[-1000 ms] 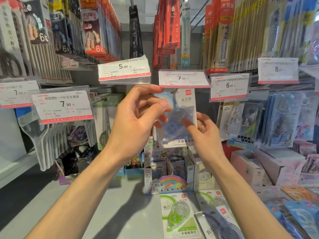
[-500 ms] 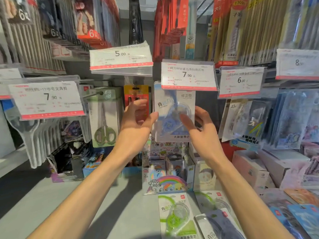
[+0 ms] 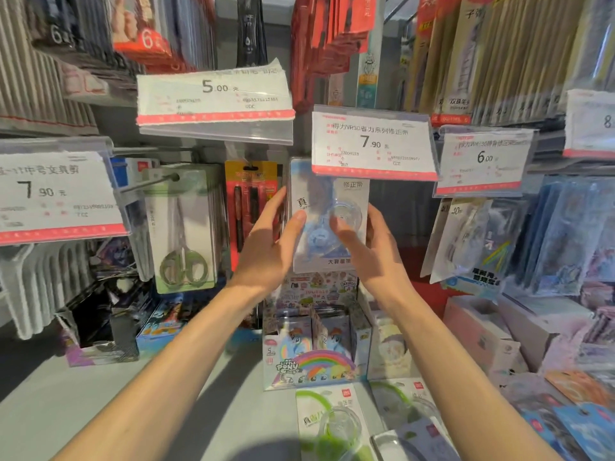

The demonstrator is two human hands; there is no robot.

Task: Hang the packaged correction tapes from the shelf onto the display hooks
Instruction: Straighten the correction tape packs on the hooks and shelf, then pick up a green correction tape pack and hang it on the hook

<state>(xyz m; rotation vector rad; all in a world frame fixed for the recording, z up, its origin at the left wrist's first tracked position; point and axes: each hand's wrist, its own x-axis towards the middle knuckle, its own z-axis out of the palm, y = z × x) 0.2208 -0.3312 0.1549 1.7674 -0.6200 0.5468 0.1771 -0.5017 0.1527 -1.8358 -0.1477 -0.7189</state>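
Two bare hands are up at the middle of my one head view, both on the same blue-and-white carded correction tape pack with a clear blister (image 3: 327, 224). My left hand (image 3: 269, 251) lies along the pack's left edge, fingers fairly straight and reaching behind or beside the card, thumb laid on its front. My right hand (image 3: 372, 247) is at the right edge, thumb pressed on the clear blister and fingers loosely curved around the side. So both hold the pack lightly between thumb and fingers, neither closed into a fist.

The pack hangs upright, its top tucked behind the white price label reading 7.90 in a clear holder (image 3: 371, 143); I cannot tell whether its hole sits on the hook, as the label hides it. Just left of it hangs a red-and-yellow card of black pens (image 3: 249, 194), and further left a green carded pair of scissors (image 3: 183, 227) on a metal display hook (image 3: 149, 184). Above those is a white label reading 5.00 (image 3: 214, 94); to the right, one reading 6.00 (image 3: 482, 161).

On the grey shelf (image 3: 100, 394) below, a rainbow-printed cardboard display box (image 3: 316, 357) stands directly under the pack. In front of it lie more tapes: a green-and-white carded correction tape pack (image 3: 327, 424) flat on the shelf, with another partly visible beside it at the bottom edge.
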